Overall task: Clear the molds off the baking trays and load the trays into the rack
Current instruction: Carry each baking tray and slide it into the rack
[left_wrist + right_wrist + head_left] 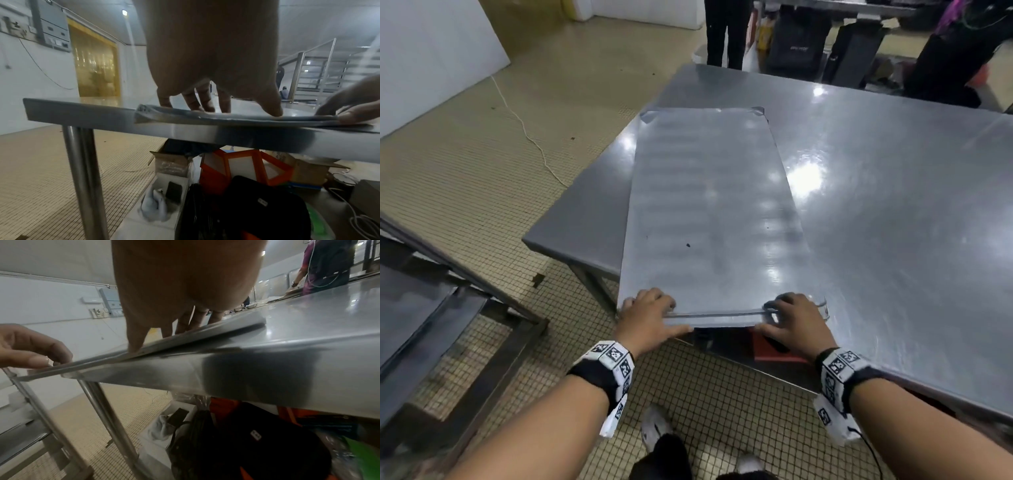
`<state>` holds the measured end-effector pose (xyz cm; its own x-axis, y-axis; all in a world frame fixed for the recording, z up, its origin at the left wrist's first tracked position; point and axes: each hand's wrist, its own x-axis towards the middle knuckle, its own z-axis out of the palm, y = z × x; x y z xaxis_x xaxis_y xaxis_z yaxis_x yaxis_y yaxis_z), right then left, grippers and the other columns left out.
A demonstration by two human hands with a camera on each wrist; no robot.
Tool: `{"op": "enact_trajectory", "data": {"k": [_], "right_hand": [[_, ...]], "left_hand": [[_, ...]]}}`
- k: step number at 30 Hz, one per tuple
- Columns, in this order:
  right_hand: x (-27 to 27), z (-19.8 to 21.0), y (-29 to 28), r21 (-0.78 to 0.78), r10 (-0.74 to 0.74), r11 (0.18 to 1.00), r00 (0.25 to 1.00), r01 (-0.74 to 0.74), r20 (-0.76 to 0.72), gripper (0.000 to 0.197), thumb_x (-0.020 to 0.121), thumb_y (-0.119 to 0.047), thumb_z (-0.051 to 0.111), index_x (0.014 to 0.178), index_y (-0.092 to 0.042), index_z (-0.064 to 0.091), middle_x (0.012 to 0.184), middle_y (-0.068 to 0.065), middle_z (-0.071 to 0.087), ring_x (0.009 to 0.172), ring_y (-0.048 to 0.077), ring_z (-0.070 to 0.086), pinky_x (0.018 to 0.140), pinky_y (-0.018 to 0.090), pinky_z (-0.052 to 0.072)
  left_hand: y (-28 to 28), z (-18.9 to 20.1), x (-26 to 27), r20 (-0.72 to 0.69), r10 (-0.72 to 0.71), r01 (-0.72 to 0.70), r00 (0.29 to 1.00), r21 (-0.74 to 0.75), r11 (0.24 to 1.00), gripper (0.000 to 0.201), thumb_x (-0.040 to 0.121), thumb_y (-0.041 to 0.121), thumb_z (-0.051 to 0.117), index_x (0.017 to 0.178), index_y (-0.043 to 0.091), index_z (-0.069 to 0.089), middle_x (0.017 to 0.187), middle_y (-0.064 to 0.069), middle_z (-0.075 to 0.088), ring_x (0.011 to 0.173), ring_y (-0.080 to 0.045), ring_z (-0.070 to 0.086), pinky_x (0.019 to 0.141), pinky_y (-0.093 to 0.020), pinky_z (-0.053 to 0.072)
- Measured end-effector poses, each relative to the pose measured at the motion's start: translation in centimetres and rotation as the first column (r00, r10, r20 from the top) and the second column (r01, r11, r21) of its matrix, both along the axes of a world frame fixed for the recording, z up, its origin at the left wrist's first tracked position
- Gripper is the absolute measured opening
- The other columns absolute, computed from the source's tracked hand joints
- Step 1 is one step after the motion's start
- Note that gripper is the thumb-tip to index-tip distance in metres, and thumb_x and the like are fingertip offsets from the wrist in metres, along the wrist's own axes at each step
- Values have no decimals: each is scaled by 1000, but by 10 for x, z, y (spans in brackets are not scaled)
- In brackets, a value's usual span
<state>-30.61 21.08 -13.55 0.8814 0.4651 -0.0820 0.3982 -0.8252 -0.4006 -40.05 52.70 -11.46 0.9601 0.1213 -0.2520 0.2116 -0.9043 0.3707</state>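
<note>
A large flat baking tray (709, 212) lies lengthwise on the steel table (893, 205), its top bare. Its near end sticks out past the table's front left corner. My left hand (650, 313) holds the near rim at the left, fingers (193, 104) on top and thumb against the edge. At the right of the same rim my right hand (792, 317) grips likewise, its thumb (133, 347) on the tray's edge (185, 339). The rack (482, 284) stands low at the left, with dark trays (410, 325) in it.
Two people (722, 34) stand beyond the table's far edge. A white cable (524, 130) runs over the tiled floor. Under the table sit a black bag (257, 207), orange boxes (242, 167) and cardboard boxes. My feet are just below the tray.
</note>
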Motion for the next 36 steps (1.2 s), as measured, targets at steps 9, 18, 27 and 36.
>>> {"op": "enact_trajectory", "data": {"k": [9,18,27,36], "right_hand": [[-15,-9,-14,36,14,999,999,-15,43,31,84,-53,71,103,-29,75,106,-5,65,103,19,55,88,35,41],[-51,-4,-26,33,66,997,997,-65,-31,34,83,-59,68,105,-34,67,93,-17,59,93,8,55,83,28,47],[-69,15,-20,21,-46,999,995,48,-88,43,91,-61,57,121,-31,63,101,-11,70,86,5,64,76,25,51],[-75,-1,-29,-61,-617,785,769,616,-166,65,89,-52,61,139,-16,41,138,21,36,124,41,44,97,51,46]], "left_hand": [[-32,-12,-40,162,83,-90,983,37,995,33,90,56,60,103,27,64,102,10,53,99,-10,46,91,-31,42],[-39,-16,-79,131,126,-134,983,48,990,48,82,76,54,82,29,60,86,14,56,85,-7,52,78,-30,49],[-7,-8,-81,140,189,-194,972,27,981,42,89,65,54,99,26,65,92,4,70,84,-17,65,74,-34,55],[24,-26,-69,11,474,-474,881,-3,881,94,84,58,65,154,13,21,155,-15,27,136,-39,32,107,-54,38]]}}
